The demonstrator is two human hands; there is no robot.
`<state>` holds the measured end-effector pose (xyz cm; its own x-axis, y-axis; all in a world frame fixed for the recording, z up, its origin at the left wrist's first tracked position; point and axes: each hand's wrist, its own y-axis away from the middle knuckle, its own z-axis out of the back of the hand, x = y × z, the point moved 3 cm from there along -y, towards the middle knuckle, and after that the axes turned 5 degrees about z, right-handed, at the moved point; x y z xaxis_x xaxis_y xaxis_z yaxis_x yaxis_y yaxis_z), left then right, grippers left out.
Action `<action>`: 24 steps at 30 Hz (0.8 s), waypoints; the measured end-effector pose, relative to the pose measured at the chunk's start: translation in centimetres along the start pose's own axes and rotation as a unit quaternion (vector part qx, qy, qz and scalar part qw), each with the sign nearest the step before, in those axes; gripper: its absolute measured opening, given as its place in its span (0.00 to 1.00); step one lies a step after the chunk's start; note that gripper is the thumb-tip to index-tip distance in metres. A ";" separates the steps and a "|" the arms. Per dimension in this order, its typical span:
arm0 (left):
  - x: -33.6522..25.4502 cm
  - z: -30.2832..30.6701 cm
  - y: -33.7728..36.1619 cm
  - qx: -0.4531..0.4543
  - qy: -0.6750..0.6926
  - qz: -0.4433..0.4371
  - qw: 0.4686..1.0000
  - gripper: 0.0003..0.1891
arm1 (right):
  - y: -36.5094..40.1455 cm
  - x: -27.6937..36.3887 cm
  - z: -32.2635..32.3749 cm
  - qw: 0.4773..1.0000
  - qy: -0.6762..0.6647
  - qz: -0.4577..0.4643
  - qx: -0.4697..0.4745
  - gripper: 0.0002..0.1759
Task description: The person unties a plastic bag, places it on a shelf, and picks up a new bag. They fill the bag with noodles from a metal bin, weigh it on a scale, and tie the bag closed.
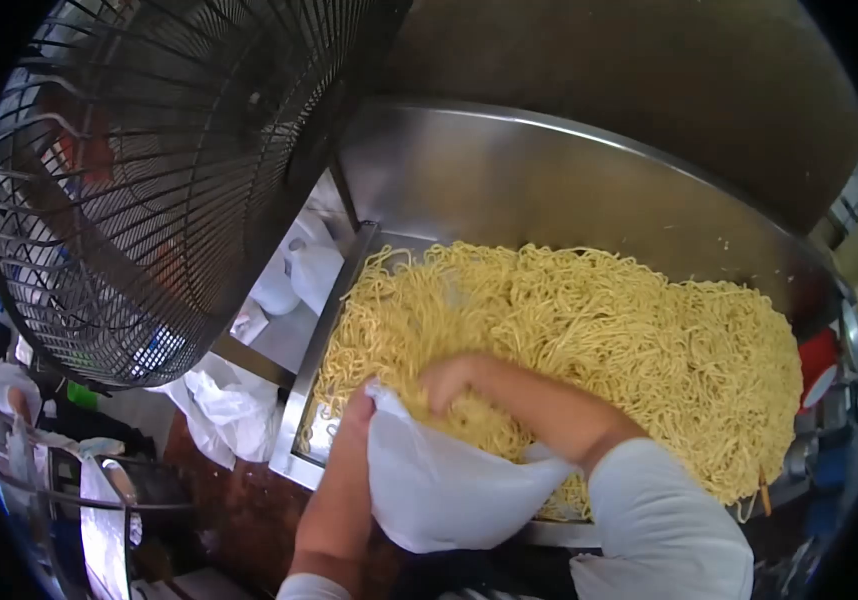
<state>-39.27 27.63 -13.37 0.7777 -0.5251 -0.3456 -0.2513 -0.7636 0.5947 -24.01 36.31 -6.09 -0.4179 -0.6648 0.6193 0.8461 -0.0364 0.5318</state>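
Note:
A big heap of yellow noodles [589,330] is spread over a metal tray [299,420]. My left hand [359,405] is closed on the rim of a white plastic bag [449,485], which hangs with its mouth up at the tray's front edge. Just above the bag's mouth, my right hand [449,380] is curled among the noodles with strands against it. Its fingers are partly hidden and blurred. The noodles around that hand are smeared by motion. How much lies inside the bag cannot be seen.
A large caged fan [159,190] stands close at the upper left. Behind the tray rises a tall metal back panel [589,190]. More white plastic bags [229,410] hang left of the tray, and others [299,265] lie beyond its left side. A red object [817,365] is at the right.

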 end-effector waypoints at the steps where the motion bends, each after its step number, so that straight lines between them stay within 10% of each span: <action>1: -0.9 -2.5 0.4 -0.061 -0.068 -0.037 0.995 0.11 | 1.3 3.8 -1.4 0.996 0.078 0.011 0.046 0.24; 9: -2.1 -2.4 0.6 -0.096 -0.168 0.038 0.980 0.08 | 4.2 6.8 -6.0 0.940 -0.205 0.267 -0.050 0.22; 13: 1.7 1.1 6.1 -0.044 0.034 0.002 0.998 0.12 | 7.8 7.9 5.3 0.990 0.075 -0.040 -0.113 0.14; 17: 4.8 2.3 9.7 -0.011 0.030 -0.062 0.998 0.14 | -4.8 8.5 5.1 0.944 0.216 0.030 -0.248 0.09; 20: 4.6 2.1 10.6 -0.162 0.032 -0.093 0.982 0.14 | -12.0 6.3 3.3 0.945 0.234 0.053 -0.224 0.08; 24: 2.7 2.6 11.1 -0.186 -0.012 -0.110 0.976 0.13 | -7.7 0.8 6.8 0.930 0.232 -0.197 -0.208 0.24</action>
<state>-41.41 16.76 -9.62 0.7749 -0.3762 -0.5080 0.1498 -0.6714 0.7258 -33.08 41.14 -5.72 -0.6163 -0.7855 0.0568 0.7530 -0.5666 0.3345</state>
